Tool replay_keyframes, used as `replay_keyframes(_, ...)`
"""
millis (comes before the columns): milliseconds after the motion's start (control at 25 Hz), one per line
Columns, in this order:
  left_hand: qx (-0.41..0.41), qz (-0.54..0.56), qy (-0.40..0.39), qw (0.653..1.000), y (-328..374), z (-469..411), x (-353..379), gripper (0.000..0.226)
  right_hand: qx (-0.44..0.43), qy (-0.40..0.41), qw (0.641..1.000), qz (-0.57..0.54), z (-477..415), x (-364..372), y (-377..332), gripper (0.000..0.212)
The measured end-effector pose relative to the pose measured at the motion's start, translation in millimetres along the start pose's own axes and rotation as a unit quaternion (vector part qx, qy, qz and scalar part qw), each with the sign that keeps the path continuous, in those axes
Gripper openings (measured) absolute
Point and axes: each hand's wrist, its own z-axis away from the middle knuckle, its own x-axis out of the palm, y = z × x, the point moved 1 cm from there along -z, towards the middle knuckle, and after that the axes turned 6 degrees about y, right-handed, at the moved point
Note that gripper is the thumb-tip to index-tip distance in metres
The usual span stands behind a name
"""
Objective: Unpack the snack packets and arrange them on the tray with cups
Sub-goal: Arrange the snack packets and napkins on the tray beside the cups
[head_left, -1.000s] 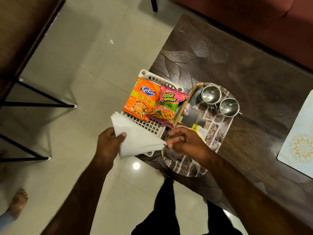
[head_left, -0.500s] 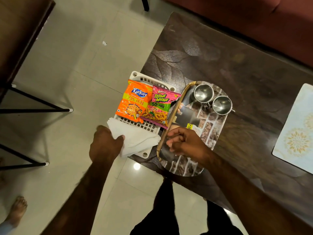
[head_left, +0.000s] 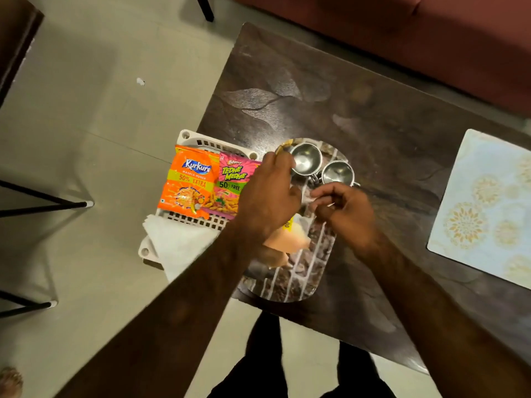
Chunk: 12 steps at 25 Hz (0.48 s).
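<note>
Bright, mirror-smooth metal for the cups point(head_left: 306, 162) point(head_left: 337, 173). Glossy printed plastic film, faintly crinkled, on the orange packet point(head_left: 189, 182) and the pink packet point(head_left: 231, 182). Matt white moulded plastic for the slotted basket point(head_left: 201, 142). Soft white paper or cloth for the napkin point(head_left: 178, 245). Glossy brick-print finish on the tray point(head_left: 293, 285). Dark, polished wood look on the surface point(head_left: 316, 96). Smooth pale tiles, dull sheen, on the floor point(head_left: 86, 110).

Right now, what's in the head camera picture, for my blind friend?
Left hand and right hand meet over a brick-patterned tray on a dark table, the right pinching a pale scrap. Two steel cups stand at its far end; an orange packet and pink packet lie on a white basket beside it.
</note>
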Motion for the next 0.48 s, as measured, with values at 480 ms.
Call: replay_keyframes(480,0.029,-0.135,-0.092,0.986,9,-69,32,0.076,-0.07,0.036,0.948,0.307,-45,-29,-1,0.089)
